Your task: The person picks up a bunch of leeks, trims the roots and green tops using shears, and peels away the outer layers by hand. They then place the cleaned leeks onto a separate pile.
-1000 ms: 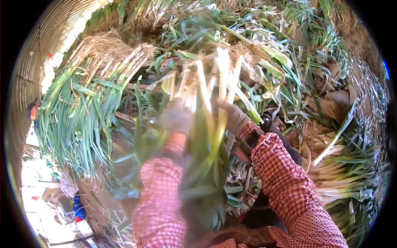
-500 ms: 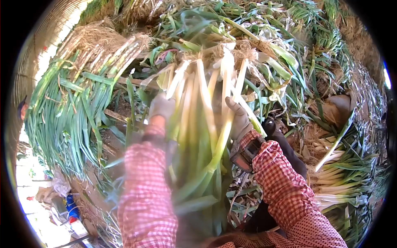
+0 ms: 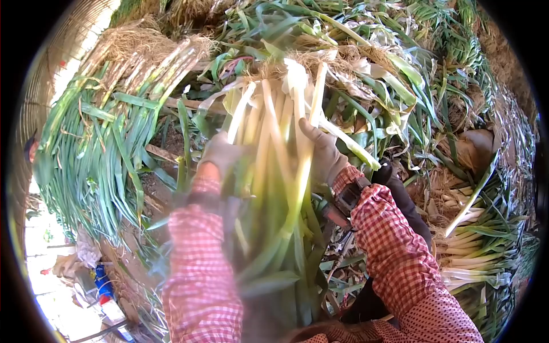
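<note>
A bunch of long green onions stands between my two hands, pale stems and roots at the top, green leaves toward my lap. My gloved left hand, slightly blurred, is closed against the bunch's left side. On the opposite side, my gloved right hand wraps around the outer stems, its thumb in front. A dark device is strapped to my right wrist. One pale stalk slants out to the right behind that hand.
A big pile of unpeeled green onions lies at left, roots away from me. Cleaned stalks are stacked at right. Loose leaves and peelings cover the far side. Bright litter and a blue-red item lie lower left.
Both hands and the bunch have shifted slightly; the stem tops now stand a little farther left. The right hand has moved a little left with the stems, still gripping them.
</note>
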`<state>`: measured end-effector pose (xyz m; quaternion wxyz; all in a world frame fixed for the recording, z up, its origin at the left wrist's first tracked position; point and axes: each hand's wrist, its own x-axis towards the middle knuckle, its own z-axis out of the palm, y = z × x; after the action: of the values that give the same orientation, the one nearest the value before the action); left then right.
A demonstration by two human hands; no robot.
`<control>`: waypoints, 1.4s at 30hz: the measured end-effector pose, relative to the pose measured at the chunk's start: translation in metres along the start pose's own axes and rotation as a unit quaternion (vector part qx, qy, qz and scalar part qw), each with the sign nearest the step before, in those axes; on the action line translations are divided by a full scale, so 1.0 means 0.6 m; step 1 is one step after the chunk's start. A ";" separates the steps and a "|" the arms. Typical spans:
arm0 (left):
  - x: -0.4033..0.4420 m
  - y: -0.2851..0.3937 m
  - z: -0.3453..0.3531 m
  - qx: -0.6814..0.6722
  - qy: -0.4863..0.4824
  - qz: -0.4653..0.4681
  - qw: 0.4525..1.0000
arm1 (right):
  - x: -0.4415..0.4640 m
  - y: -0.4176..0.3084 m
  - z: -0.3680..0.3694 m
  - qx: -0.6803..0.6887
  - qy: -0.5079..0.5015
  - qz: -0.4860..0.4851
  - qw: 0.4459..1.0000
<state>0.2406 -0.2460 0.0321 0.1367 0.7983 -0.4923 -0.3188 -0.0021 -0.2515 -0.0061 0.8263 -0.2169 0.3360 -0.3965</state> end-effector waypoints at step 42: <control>-0.194 0.083 -0.088 -0.280 -0.165 0.148 0.934 | -0.104 -0.054 0.017 -0.078 -0.301 0.020 0.950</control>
<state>0.2033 -0.1732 0.1423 0.3173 0.5823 -0.5109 -0.5470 -0.0396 -0.2197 0.0450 0.8773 -0.3831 0.1058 -0.2690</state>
